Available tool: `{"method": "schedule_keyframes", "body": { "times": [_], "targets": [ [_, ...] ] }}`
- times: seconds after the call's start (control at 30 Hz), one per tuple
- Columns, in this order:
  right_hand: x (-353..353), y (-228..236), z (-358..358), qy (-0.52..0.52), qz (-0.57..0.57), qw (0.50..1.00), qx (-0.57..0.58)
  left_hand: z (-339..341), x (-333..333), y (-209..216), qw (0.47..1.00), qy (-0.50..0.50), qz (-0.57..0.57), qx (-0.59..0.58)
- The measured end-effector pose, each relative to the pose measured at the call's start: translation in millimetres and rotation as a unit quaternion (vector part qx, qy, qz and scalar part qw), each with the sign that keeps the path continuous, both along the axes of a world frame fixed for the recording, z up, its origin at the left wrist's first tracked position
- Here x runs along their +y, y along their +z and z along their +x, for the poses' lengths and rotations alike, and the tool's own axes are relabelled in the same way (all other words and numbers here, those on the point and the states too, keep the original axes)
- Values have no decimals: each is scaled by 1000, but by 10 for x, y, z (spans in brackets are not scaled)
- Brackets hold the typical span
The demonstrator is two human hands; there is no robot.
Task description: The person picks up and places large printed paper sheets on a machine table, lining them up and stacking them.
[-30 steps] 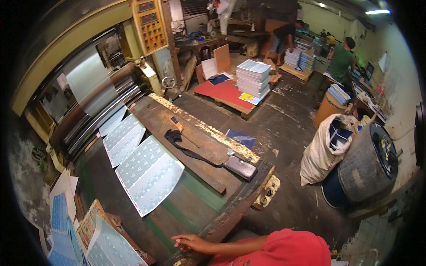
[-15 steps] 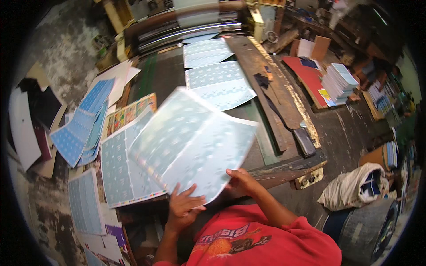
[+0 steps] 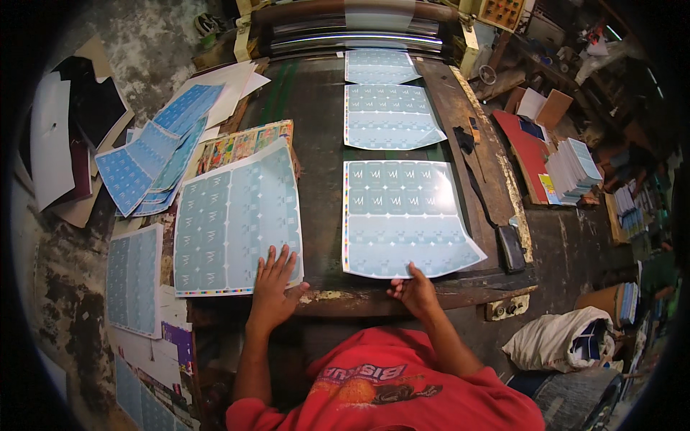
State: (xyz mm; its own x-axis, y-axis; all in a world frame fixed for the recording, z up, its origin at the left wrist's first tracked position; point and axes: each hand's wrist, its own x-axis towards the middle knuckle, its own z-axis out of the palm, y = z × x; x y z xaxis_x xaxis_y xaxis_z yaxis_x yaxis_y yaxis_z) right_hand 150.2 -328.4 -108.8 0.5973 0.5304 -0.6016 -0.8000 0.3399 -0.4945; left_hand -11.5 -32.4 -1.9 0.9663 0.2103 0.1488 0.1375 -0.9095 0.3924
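My left hand point(image 3: 274, 289) lies flat with fingers spread on the lower right corner of a stack of pale blue printed sheets point(image 3: 237, 215). At the near edge of the machine's feed table, my right hand point(image 3: 416, 292) pinches the front edge of a single printed sheet point(image 3: 402, 215), thumb on top. That sheet lies on the dark table with its right corner curling up. Beyond it, in line toward the rollers, lie a second printed sheet point(image 3: 392, 118) and a third printed sheet point(image 3: 377, 67).
Metal rollers point(image 3: 352, 42) span the far end. A black case point(image 3: 511, 248) with a strap rests on the table's right side. Bluer sheets point(image 3: 151, 158) lie at the left. To the right are a stack of booklets point(image 3: 573, 171) and a white sack point(image 3: 557, 339).
The sheet held up between both hands has come down onto the table at the right. My left hand has let go of it and now rests on the stack.
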Motion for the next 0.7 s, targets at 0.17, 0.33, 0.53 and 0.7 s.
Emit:
{"method": "schedule_keyframes", "body": {
  "times": [0.17,0.33,0.53,0.7],
  "targets": [
    [183,-10,429,-17,1,999,-45,-13,98,14,975,29,-204,-84],
    [403,-99,676,-28,13,997,-77,-47,263,-142,805,217,-504,-226],
    [508,-322,893,-40,5,996,-75,1,34,103,799,259,-457,-293],
    [616,162,572,-55,7,995,-81,-53,-254,66,943,62,-258,-201]
  ]
}}
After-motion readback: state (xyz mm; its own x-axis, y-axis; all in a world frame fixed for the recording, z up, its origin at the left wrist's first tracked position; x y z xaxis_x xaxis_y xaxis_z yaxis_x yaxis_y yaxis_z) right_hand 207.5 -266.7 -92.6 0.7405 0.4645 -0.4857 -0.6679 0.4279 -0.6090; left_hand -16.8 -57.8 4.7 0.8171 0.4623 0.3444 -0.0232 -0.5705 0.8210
